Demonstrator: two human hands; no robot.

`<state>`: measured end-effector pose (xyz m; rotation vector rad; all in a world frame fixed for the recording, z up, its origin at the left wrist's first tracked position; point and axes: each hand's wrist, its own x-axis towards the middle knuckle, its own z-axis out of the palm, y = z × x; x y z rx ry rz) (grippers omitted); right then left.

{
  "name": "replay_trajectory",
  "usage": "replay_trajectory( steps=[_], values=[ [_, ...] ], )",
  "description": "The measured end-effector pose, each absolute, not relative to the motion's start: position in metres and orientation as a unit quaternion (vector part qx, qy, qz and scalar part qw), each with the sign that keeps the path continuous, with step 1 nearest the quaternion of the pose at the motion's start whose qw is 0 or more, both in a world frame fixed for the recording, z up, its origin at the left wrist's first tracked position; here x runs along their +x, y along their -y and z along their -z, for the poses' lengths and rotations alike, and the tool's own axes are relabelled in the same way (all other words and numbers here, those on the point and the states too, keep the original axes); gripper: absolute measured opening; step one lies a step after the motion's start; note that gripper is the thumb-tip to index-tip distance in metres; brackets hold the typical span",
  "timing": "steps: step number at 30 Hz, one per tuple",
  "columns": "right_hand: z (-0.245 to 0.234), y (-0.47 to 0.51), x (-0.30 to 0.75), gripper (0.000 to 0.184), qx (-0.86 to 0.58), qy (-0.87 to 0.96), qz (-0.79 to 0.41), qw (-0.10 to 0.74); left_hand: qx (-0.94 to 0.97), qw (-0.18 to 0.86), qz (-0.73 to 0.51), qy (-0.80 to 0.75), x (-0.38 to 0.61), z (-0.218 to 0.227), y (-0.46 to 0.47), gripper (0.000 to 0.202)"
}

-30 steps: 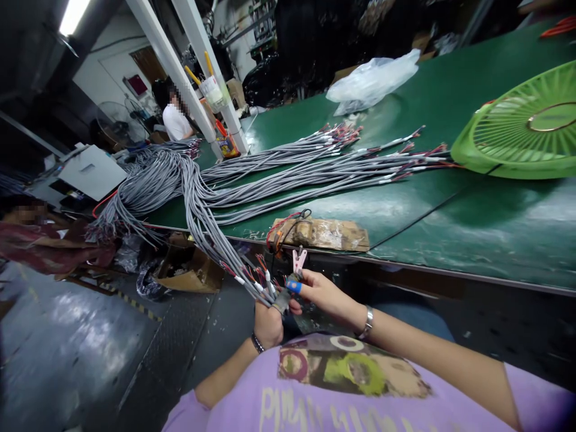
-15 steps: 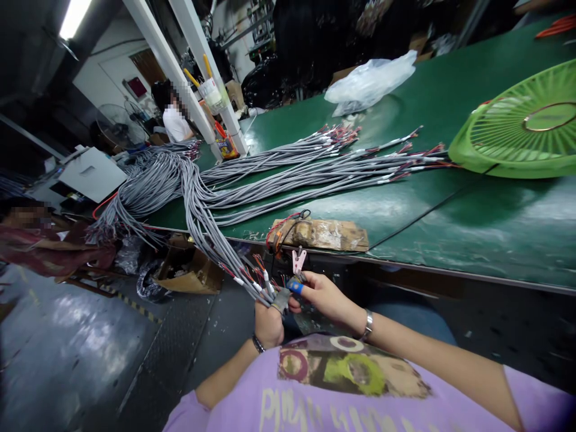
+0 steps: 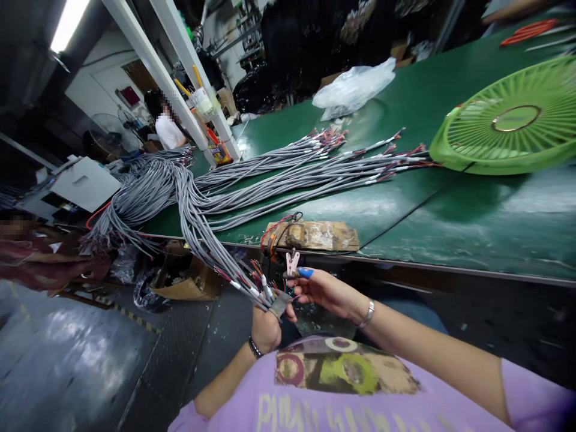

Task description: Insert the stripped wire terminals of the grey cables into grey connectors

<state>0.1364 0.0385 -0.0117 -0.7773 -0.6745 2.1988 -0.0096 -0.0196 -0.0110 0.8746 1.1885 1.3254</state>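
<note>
My left hand (image 3: 266, 327) is wrapped round the ends of a bundle of grey cables (image 3: 204, 243), with a grey wrapping (image 3: 279, 305) by its thumb. Coloured wire ends (image 3: 258, 276) stick out above that grip. To its right, my right hand (image 3: 321, 291) has its fingers bent and pinched near thin wires, with blue tape (image 3: 305, 273) round one finger. What lies between these fingertips is too small to make out. Just above them a pink clip (image 3: 292, 263) is fixed at the table edge, beside a wooden block (image 3: 328, 235) with red and black leads.
Many more grey cables (image 3: 265, 195) lie across the green table (image 3: 450, 228). A green fan (image 3: 504, 129) stands at the right, a plastic bag (image 3: 353, 90) farther back. Under the table edge sits a cardboard box (image 3: 191, 282). Two people are at the left.
My right hand has opened its pose slightly, its taped finger rising toward the pink clip. The left hand keeps its hold on the cables. The whole view has shifted a little.
</note>
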Motion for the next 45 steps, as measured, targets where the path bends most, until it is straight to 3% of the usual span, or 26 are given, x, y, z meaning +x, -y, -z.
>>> replay_trajectory(
  steps=[6,17,23,26,29,45],
  values=[
    [0.001,-0.042,0.138,0.026,-0.335,0.367,-0.818,0.289,0.426,0.544,-0.504,-0.518,-0.011,0.011,0.021,0.034],
    [0.005,-0.037,0.126,0.027,-0.326,0.468,-0.746,0.344,0.451,0.569,-0.460,-0.511,-0.015,0.012,0.023,0.032],
    [0.020,-0.044,0.137,0.023,-0.336,0.322,-0.787,0.404,0.403,0.583,-0.506,-0.491,-0.015,0.006,0.022,0.028],
    [0.019,-0.052,0.139,0.028,-0.307,0.243,-0.836,0.384,0.374,0.602,-0.524,-0.473,-0.013,0.000,0.017,0.030],
    [0.013,-0.059,0.133,0.033,-0.287,0.247,-0.849,0.368,0.351,0.616,-0.533,-0.462,-0.008,-0.005,0.010,0.029],
    [0.011,-0.068,0.114,0.023,-0.290,0.153,-0.831,0.449,0.350,0.604,-0.523,-0.489,0.000,0.002,0.001,0.028]
  ],
)
